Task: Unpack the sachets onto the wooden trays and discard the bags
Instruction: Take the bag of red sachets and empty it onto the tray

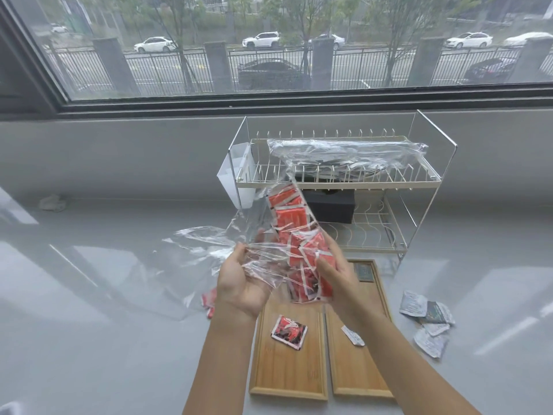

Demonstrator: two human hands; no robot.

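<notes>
A clear plastic bag (281, 229) full of red sachets (302, 250) hangs tilted above two wooden trays. My left hand (239, 283) grips the bag's crumpled open end. My right hand (335, 274) holds the bag's side around the sachets. On the left tray (287, 372) lies one red sachet (288, 328). The right tray (359, 372) holds a silver sachet (353, 335) and a dark sachet (364, 272) at its far end. A few red sachets (209, 302) lie on the table left of the trays.
A wire dish rack (338, 181) stands behind the trays with another clear bag (347, 151) of dark sachets on its top shelf and a black box (332, 206) below. Silver and dark sachets (428, 322) lie loose to the right. An empty clear bag (191, 244) lies at left.
</notes>
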